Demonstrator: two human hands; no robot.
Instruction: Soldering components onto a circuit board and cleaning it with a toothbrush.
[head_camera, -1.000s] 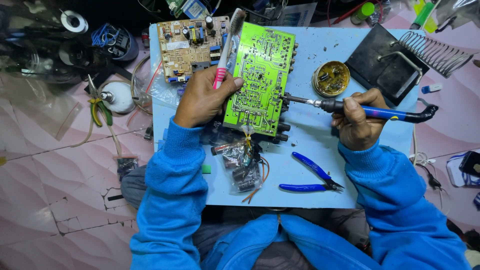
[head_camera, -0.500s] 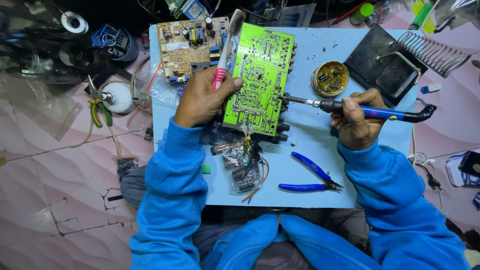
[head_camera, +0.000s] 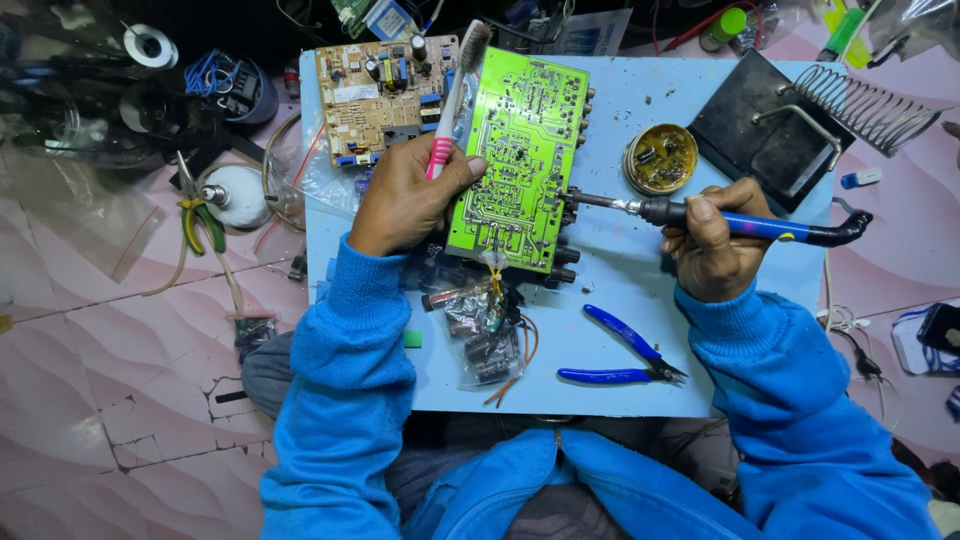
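A bright green circuit board (head_camera: 522, 150) lies solder side up on the light blue work board (head_camera: 620, 330). My left hand (head_camera: 405, 195) rests on the green board's left edge and grips a pink and white toothbrush (head_camera: 452, 95) that points away from me. My right hand (head_camera: 712, 240) holds a blue-handled soldering iron (head_camera: 760, 227); its metal tip touches the green board's right edge.
A brown circuit board (head_camera: 385, 85) lies at the back left. A round tin of flux (head_camera: 660, 157) and a black iron stand with a wire coil (head_camera: 790, 125) sit at the back right. Blue-handled cutters (head_camera: 625, 355) and small bags of parts (head_camera: 480, 320) lie near me. Yellow-handled pliers (head_camera: 200, 215) rest on the tiled floor.
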